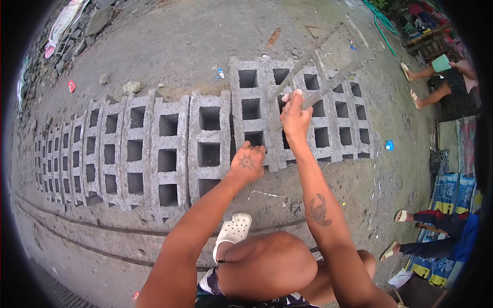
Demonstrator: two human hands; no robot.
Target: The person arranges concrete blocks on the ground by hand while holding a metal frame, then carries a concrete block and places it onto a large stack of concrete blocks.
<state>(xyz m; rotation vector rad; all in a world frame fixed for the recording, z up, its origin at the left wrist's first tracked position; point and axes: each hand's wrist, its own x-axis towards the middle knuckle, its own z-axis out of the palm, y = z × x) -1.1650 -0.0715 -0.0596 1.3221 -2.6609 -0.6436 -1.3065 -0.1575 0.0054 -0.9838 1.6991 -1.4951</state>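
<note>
Rows of grey hollow concrete blocks (251, 126) rest on the ground with their square holes facing up. My left hand (248, 161) is curled over the near part of one block, its fingertips at the edge of a hole. Farther out, my right hand (297, 117) is closed above the neighbouring block. A rough grey stick (336, 80) meets its knuckles and slants away to the upper right; the palm side is hidden. Another thin stick (305, 60) crosses the blocks just beyond that hand.
More concrete blocks (136, 149) extend left in a long row. Stones (100, 21) lie at upper left, a green hose (382, 23) at upper right. On the right are a person with a green container (440, 63), and another person's legs (429, 249) by blue-and-yellow sacks (444, 195).
</note>
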